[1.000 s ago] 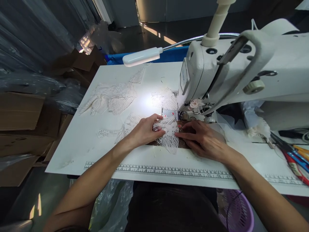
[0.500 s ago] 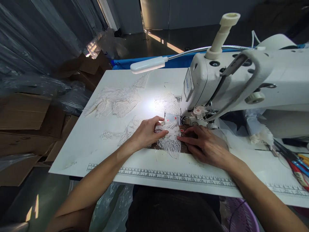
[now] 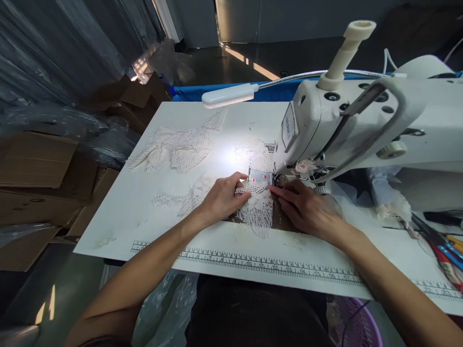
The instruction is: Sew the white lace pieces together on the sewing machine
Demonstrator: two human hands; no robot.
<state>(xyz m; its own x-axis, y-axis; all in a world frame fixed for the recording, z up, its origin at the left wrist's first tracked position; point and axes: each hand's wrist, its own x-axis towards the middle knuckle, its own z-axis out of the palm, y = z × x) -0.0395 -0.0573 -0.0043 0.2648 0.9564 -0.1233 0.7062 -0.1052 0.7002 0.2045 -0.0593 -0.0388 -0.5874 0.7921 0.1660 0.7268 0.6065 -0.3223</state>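
Observation:
A white lace piece (image 3: 257,212) lies beside the needle area of the sewing machine (image 3: 302,123), over a brown strip on the table. My left hand (image 3: 224,196) pinches its left edge between thumb and fingers. My right hand (image 3: 307,205) rests flat to the right, fingers stretched out, the index fingertip at the lace's upper right edge. Just above the lace is the shiny metal plate (image 3: 259,177) with small red marks. The tips of my left fingers are partly hidden by lace.
More lace pieces (image 3: 181,147) lie at the table's back left. A white lamp (image 3: 229,95) reaches over the table (image 3: 119,207). Scissors and tools (image 3: 439,241) lie at far right. Cardboard boxes (image 3: 34,161) stand left, and a purple basket (image 3: 365,323) sits below.
My right index finger has slid up along the lace's right edge, closer to the needle area. The left hand keeps its pinch. The whole view has shifted slightly.

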